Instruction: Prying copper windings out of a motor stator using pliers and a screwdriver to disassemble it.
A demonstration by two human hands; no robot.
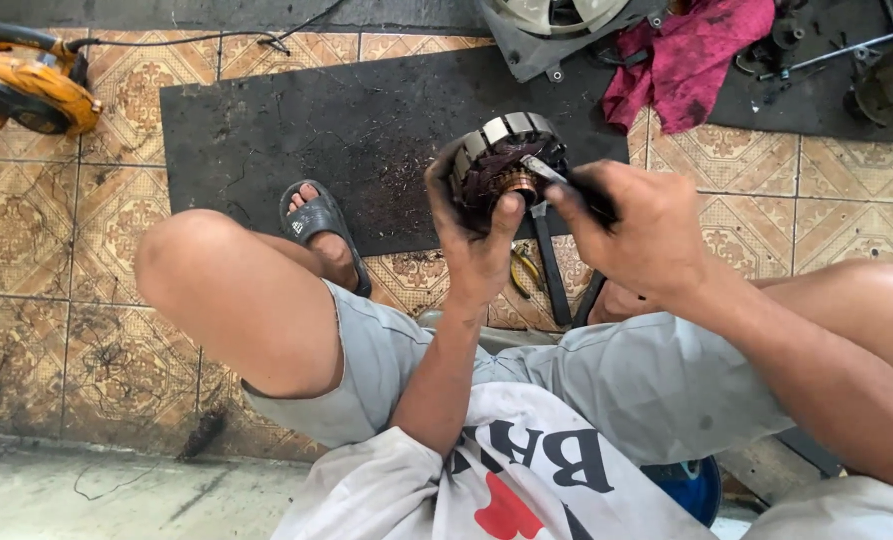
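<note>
My left hand (479, 235) grips a round metal motor core (505, 152) with grey steel segments around its rim and dark reddish copper windings inside. I hold it up in front of me, above the black mat. My right hand (637, 225) is closed on a dark-handled tool whose metal tip (545, 170) rests against the copper centre of the core. The tool's handle is mostly hidden in my fist. I sit low with both knees spread, hands between them.
A black rubber mat (297, 130) lies on the patterned tiled floor. An orange power tool (27, 85) sits at the far left. A magenta rag (692, 55), a fan housing (557, 25) and metal parts lie at the back. Yellow-handled pliers (525, 268) lie under my hands.
</note>
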